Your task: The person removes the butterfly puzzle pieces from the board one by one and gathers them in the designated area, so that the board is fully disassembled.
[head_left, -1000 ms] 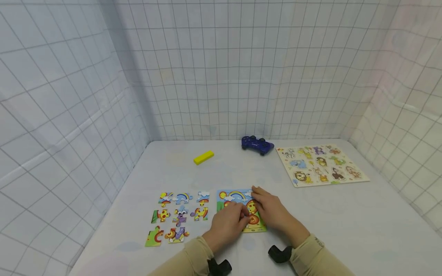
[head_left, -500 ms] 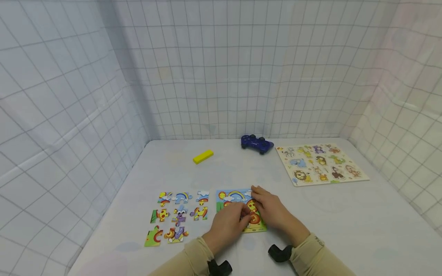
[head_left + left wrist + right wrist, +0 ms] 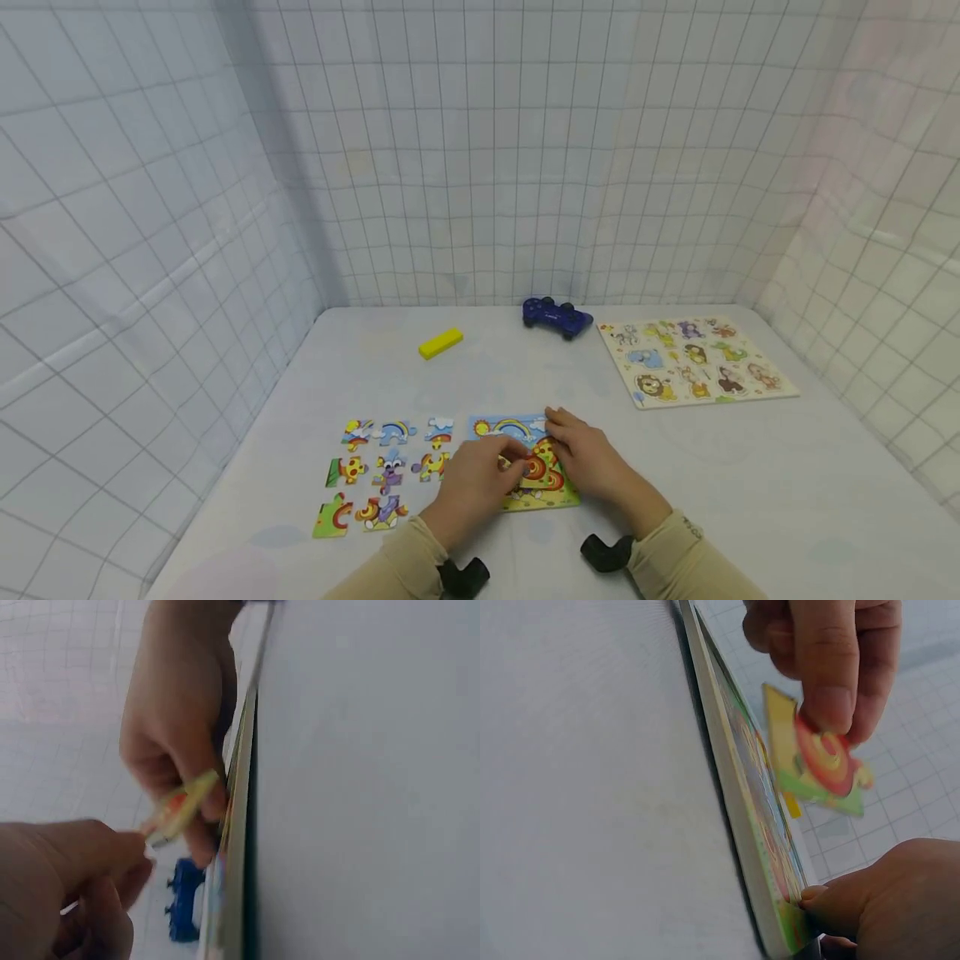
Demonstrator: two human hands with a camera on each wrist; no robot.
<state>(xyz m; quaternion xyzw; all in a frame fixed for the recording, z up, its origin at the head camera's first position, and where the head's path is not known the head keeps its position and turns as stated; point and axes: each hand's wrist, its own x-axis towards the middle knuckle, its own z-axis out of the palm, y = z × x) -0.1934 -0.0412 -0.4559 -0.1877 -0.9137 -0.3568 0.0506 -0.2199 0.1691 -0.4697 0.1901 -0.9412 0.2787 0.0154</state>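
Note:
My left hand (image 3: 476,477) pinches a jigsaw piece (image 3: 829,769) between thumb and fingers. The piece has a red and yellow spiral and green along one edge, and in the right wrist view it hangs above the puzzle board, tilted. On the table lies that bright square jigsaw board (image 3: 513,429), its picture showing a sun and a rainbow; my left hand hides part of it. The right hand (image 3: 592,454) rests at the board's right side, its fingers laid on the edge and upper right corner. Left of the board, several loose jigsaw pieces (image 3: 392,471) lie in rough rows.
A yellow block (image 3: 441,343) lies toward the back of the table. Further right sits a blue game controller (image 3: 557,317) near the back wall. An animal picture board (image 3: 697,362) takes up the right rear. Gridded white cloth walls (image 3: 465,167) close in the table (image 3: 712,475).
My left hand has drawn slightly left and up, lifting the spiral piece so that it shows over the board. The right hand has stayed on the board's edge.

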